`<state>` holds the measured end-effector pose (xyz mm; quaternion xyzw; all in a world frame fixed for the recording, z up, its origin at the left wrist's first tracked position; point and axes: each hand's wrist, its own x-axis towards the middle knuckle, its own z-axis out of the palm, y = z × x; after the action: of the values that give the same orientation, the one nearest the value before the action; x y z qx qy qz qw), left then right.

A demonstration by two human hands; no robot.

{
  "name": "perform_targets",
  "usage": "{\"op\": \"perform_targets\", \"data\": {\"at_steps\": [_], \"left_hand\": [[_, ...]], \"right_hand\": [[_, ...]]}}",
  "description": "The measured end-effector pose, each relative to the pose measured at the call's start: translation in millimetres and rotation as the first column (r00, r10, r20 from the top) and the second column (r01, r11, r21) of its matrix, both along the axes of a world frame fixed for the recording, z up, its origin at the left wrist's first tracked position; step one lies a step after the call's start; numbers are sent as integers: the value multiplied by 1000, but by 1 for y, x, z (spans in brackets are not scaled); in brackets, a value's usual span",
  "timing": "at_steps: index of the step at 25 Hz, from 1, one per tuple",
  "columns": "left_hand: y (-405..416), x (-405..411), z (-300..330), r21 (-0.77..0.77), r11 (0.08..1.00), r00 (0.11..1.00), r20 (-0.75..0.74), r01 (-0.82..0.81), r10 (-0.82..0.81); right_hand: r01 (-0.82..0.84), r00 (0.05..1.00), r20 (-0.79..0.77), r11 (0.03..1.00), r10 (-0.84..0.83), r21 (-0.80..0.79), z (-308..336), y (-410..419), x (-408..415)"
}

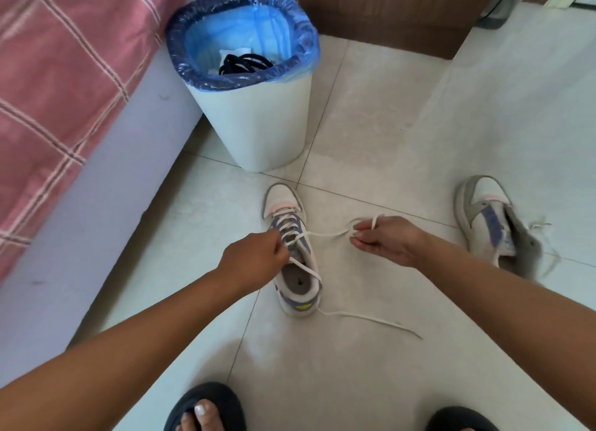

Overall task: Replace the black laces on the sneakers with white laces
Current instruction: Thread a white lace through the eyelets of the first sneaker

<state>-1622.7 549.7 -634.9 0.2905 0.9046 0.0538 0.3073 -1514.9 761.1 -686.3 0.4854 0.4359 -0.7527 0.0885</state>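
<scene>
A white plastic waste bin (pixel 258 121) lined with a blue bag (pixel 238 20) stands on the pale tiled floor (pixel 403 114). Beside it lies a bed with a pink checked cover (pixel 61 72). A brown wooden cabinet (pixel 387 14) stands behind.

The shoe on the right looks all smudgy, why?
In the head view, the right sneaker sits near the frame's edge, where the wide lens stretches and softens it; the middle sneaker between the hands looks sharper. The light is soft, with no strong glare.

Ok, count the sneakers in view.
2. One sneaker stands on the floor between both hands, partly laced in white; the other sneaker lies further right, beyond the right forearm.
</scene>
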Motion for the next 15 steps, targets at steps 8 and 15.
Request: {"op": "perform_targets", "data": {"at_steps": [8, 15], "left_hand": [[7, 11, -15, 227, 958, 983, 88, -176, 159], [10, 14, -22, 265, 943, 979, 76, -202, 188]], "right_hand": [[-376, 894, -84, 840, 439, 392, 31, -52, -35], [-478, 846, 83, 681, 526, 554, 26, -54, -37]]}}
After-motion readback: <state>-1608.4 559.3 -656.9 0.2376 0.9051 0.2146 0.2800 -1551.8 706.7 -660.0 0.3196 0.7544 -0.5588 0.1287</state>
